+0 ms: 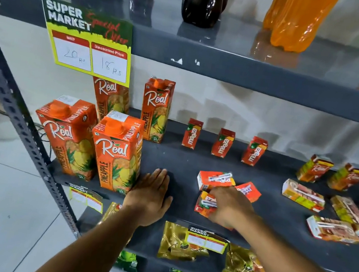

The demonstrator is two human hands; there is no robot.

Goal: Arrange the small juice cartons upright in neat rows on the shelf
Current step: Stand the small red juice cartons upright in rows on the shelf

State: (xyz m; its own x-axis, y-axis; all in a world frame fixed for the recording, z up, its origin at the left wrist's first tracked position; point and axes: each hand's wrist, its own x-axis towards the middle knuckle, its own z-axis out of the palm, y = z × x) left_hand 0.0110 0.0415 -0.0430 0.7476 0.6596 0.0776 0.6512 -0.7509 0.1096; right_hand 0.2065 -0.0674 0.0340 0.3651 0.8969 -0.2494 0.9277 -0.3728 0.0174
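Observation:
Three small red Maaza cartons (222, 142) stand upright in a row at the back of the dark grey shelf (181, 161). In front of them three more small red cartons lie flat. My right hand (230, 205) is closed around the nearest of these, a lying carton (204, 203); the other two (215, 179) lie just beyond my fingers. Flat on the shelf, fingers together, my left hand (151, 194) rests empty beside the big pineapple cartons. To the right, two small Real cartons (314, 169) stand at the back and three (303, 195) lie on their sides.
Several tall orange Real pineapple cartons (116, 152) stand at the shelf's left end. A price sign (86, 38) hangs from the upper shelf, which holds dark and orange bottles (291, 17). Gold and green snack packets (181, 243) fill the lower shelves. A perforated metal upright (14, 109) runs down the left.

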